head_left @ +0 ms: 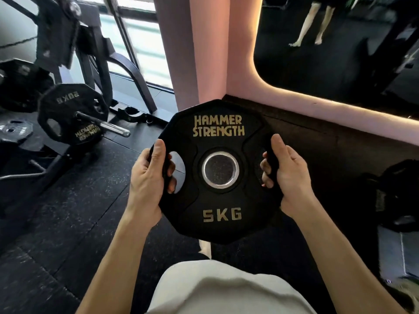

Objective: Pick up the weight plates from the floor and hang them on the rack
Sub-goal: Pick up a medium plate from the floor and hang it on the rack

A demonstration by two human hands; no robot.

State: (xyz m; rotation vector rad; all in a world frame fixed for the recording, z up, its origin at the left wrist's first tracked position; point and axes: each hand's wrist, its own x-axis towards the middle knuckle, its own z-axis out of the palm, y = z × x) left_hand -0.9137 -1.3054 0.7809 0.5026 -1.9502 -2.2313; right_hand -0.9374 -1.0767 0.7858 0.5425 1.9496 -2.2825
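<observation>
**One 5 kg plate in hand, the rack not yet reached**

The fingers (171, 171) of the left hand (147, 177) were curled through the left grip slot of the 5 kg plate (217, 200), thumb laid along its rim, and the fingers of the right hand (288, 175) were hooked the same way round the right grip. Both hands held firmly; neither was spread or slack. Between them the plate was carried clear of the floor (95, 200), roughly face-up towards the camera, its lettering upright and the steel-ringed centre hole (220, 170) unobstructed.

Outward from there, to the left and well apart from the held plate, stood the rack (95, 64), with a 20 kg plate (68, 114) already hung on a horizontal peg. The chrome end of that peg (115, 129) stuck out bare beyond it, so there looked to be room for another. Further left, a smaller plate (14, 131) and a larger dark one above it were too blurred to tell whether they sat on pegs or lay on the floor. On the right, a dark plate-like shape (394, 196) seemed to rest low by the mirrored wall (317, 53), possibly another plate awaiting collection.

As a judgement, the task was partway through: this plate's pick-up was done, while turning to the rack, lining the hole up with a peg and sliding it on were all left, with at least one more plate likely to follow.
</observation>
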